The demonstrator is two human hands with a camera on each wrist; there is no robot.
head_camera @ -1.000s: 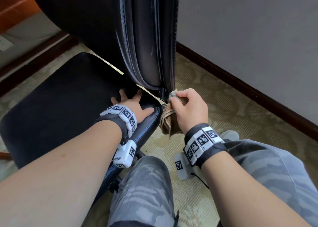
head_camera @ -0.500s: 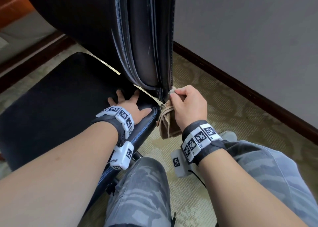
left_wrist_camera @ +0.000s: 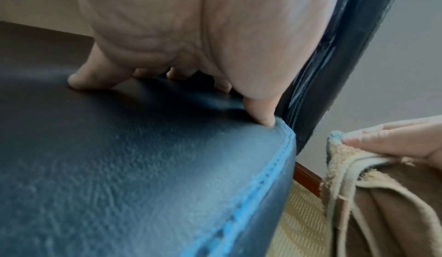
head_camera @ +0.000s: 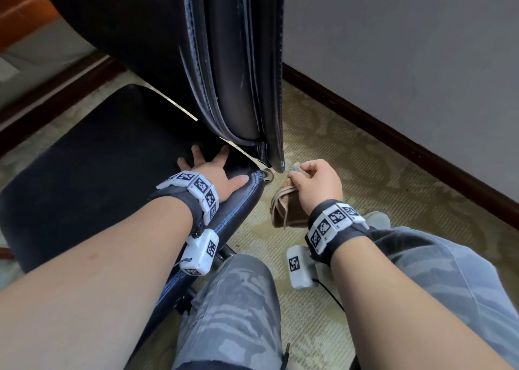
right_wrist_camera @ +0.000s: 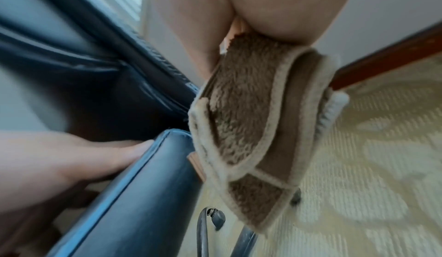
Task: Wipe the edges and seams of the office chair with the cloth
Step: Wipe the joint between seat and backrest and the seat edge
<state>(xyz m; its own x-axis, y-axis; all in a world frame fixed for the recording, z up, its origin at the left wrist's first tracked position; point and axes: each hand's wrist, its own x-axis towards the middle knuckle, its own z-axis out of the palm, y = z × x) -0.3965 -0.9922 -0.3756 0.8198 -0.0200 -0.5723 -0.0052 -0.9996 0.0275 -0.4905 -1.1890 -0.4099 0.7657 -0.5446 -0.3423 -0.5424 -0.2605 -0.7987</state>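
Note:
The black leather office chair has a flat seat [head_camera: 92, 167] with blue stitching [left_wrist_camera: 253, 196] and an upright backrest [head_camera: 224, 69] with ribbed seams. My left hand [head_camera: 213, 170] lies spread on the seat's rear right corner, fingers straight, thumb [left_wrist_camera: 260, 113] pressing by the seam. My right hand [head_camera: 317, 184] pinches a folded brown cloth [head_camera: 286, 206] with cream edging [right_wrist_camera: 241, 128], held just right of the backrest's lower corner [head_camera: 276, 164]. The cloth hangs beside the seat edge [right_wrist_camera: 153, 191]; whether it touches the chair I cannot tell.
Patterned beige carpet [head_camera: 365, 156] covers the floor. A grey wall [head_camera: 407, 60] with a dark wooden skirting board [head_camera: 421, 156] runs close on the right. My knees in camouflage trousers [head_camera: 233, 313] are below. Metal chair frame tubing [right_wrist_camera: 203, 229] shows under the seat.
My right hand with the cloth has slid down off the backrest's lower corner to just beside and below it. The left hand stays spread on the seat.

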